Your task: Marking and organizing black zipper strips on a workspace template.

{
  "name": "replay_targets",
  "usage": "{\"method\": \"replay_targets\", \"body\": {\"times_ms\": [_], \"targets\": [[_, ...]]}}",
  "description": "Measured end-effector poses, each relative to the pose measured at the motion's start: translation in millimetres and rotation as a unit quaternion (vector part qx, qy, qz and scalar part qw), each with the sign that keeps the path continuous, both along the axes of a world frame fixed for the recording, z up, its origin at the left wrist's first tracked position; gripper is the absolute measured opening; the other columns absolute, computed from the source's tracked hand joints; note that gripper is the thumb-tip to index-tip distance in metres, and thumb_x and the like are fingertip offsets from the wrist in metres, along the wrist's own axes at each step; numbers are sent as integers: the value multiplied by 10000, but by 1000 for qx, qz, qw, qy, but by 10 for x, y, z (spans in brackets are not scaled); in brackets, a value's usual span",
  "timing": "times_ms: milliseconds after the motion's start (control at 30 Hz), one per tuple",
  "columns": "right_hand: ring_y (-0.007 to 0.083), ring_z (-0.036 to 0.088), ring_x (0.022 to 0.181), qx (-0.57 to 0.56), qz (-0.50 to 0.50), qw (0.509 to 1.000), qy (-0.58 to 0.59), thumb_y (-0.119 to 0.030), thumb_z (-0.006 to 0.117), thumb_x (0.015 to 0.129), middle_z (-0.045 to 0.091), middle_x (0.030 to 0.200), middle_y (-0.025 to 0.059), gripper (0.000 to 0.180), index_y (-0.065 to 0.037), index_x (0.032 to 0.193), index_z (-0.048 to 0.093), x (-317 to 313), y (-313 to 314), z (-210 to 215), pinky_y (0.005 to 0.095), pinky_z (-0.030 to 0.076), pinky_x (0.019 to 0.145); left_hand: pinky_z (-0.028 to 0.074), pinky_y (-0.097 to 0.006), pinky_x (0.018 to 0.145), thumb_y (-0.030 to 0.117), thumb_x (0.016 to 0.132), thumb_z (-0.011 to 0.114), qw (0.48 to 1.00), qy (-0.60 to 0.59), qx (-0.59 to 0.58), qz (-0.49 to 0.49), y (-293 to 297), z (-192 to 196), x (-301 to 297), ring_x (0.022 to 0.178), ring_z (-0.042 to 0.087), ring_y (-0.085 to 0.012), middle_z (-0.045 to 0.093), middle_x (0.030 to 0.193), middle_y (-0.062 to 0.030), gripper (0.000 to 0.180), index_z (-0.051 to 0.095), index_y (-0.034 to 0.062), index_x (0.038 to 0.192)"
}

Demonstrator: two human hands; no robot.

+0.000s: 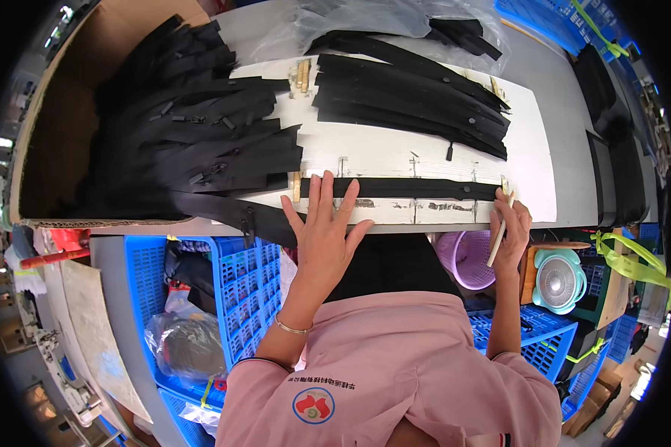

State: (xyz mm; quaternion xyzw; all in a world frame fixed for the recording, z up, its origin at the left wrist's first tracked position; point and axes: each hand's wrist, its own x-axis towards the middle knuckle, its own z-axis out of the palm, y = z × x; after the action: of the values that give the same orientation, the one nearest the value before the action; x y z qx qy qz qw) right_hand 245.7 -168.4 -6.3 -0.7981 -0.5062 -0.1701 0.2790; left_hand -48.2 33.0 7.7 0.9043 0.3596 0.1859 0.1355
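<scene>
A black zipper strip (417, 188) lies straight across the near part of a white board (533, 160) that carries dark marks and bits of yellowish tape. My left hand (324, 227) is spread flat at the strip's left end, its fingertips pressing on it. At the other end, my right hand (511, 232) is closed round a slim pale pencil-like stick (498, 237), and its fingertips touch the strip's end. Beyond, a layered batch of black zippers (410, 97) rests on the board. A heap of more zippers (201, 160) spreads out at the left, with small pulls showing.
The heap spills from a cardboard box (56, 97) at the left. Clear plastic wrap (276, 37) lies at the back. Below the table edge stand a blue crate (235, 298), a purple basket (466, 261) and a small teal fan-like device (559, 281).
</scene>
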Motion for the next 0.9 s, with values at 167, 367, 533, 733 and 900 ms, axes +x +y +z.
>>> {"method": "replay_targets", "body": {"times_ms": [167,367,533,733,900], "targets": [[283,657,1181,-18,-6,999,-40,7,718,906,765,1233,87,252,-62,1147,712,-167,178,238,490,397,1148,37,-719,1220,458,986,680,1000,18,10,-12,13,15,4,1567,317,-362,400,1636,-228,696,491,117,1562],[261,667,1083,56,104,938,326,-114,603,1034,762,1120,78,226,-80,1225,720,-851,895,495,386,487,1051,28,-696,1236,442,955,724,1000,-20,-7,-6,22,-27,11,1581,297,-342,414,1634,-224,829,411,-23,1566],[69,623,863,60,234,814,529,-174,602,1075,720,946,42,259,-10,1246,707,-1170,1551,483,224,499,743,13,-695,1234,422,942,746,1000,-13,-20,0,12,-10,-3,1585,286,-343,404,1639,-225,827,422,-10,1568],[63,606,801,-5,215,838,502,-137,608,1072,679,881,23,179,9,1112,704,-1286,1725,123,224,483,699,-40,-696,1215,430,961,723,999,20,-19,23,10,69,-43,1591,272,-319,327,1692,-190,834,387,7,1597],[79,617,797,-26,228,838,495,-144,611,1074,680,884,34,189,18,1121,695,-1277,1745,111,234,502,713,-79,-665,1224,437,983,698,998,9,-60,34,38,41,-64,1594,270,-308,309,1708,-164,863,319,17,1635]]}}
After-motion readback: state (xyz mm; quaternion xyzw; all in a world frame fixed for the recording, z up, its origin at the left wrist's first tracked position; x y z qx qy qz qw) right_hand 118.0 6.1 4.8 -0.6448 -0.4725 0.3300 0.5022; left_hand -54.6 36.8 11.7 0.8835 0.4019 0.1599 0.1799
